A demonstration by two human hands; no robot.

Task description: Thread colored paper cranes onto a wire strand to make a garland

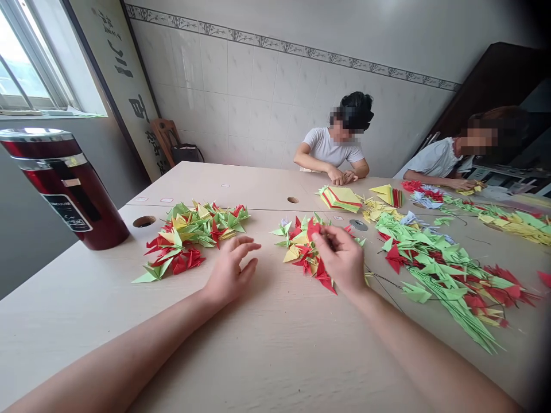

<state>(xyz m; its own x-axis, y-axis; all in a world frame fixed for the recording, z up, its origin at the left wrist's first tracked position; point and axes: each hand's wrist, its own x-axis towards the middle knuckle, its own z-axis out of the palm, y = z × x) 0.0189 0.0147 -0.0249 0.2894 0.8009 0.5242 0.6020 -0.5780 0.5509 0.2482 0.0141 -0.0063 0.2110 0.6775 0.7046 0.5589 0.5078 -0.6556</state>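
My right hand (pixel 344 258) pinches a red folded paper piece (pixel 314 228), perhaps an origami crane, just above a small pile of red, green and yellow paper cranes (pixel 305 252). Its lower fingers are partly hidden behind the thumb. My left hand (pixel 235 269) hovers over the table with its fingers apart and nothing in them. Close beyond it on the left lies another pile of folded paper cranes (pixel 196 229) in the same colours.
A dark red vacuum flask (pixel 81 189) stands at the left. Long bunches of folded paper (pixel 447 275) and dark strings cover the right. Yellow and green paper sheets (pixel 340 198) lie ahead. Two people sit across the table, their hands on paper. The tabletop (pixel 258 355) has round cable holes.
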